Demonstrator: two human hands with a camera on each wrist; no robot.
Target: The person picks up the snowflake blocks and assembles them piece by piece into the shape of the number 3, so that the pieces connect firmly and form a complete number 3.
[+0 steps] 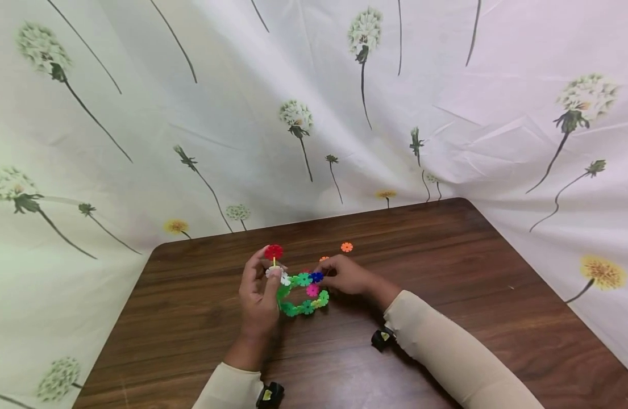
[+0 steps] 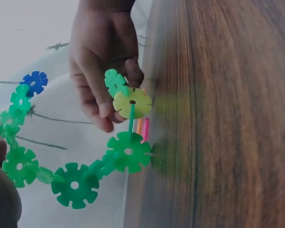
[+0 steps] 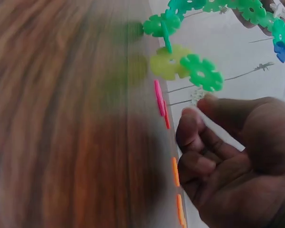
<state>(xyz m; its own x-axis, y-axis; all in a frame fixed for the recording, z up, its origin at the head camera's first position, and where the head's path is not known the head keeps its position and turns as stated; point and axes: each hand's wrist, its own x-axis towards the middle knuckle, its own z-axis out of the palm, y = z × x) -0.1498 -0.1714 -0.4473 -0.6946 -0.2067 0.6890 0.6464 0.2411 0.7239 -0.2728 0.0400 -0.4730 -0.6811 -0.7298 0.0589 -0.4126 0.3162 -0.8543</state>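
My left hand grips a chain of flower-shaped interlocking discs, thumb and fingers on the white disc. A red disc stands up from the gripped part on a yellow one seen edge-on. The chain curves round in linked green discs. One end has a blue disc; the other has a yellow disc and a light green disc. Beside these ends is my right hand, fingers loosely bent, with nothing visible between thumb and index finger in the right wrist view.
Loose discs lie flat on the brown wooden table: an orange disc farther back, another orange one by the right hand, a pink disc and a partly hidden red one. A dandelion-print cloth hangs behind the table.
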